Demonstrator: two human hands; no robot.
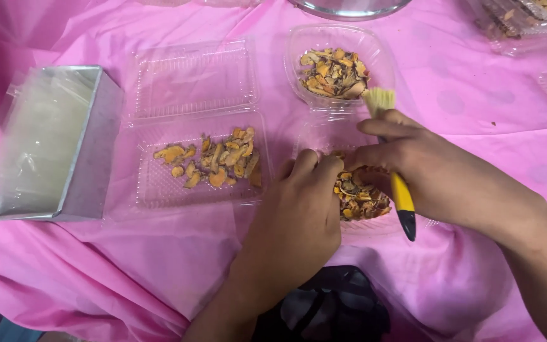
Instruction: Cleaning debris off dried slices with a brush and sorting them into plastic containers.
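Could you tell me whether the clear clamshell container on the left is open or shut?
Open. The clamshell container lies flat with its empty lid folded back, and orange dried slices sit exposed in its lower half.

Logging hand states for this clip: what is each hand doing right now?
Left hand: fingers curled into dried orange-brown slices in a clear plastic tray; grip cannot be told.
Right hand: closed on yellow-and-black-handled bristle brush.

My left hand [299, 209] and right hand [432, 171], gripping a yellow-handled brush [395, 171], over dried orange slices [359, 196] in a clear tray [375, 225].
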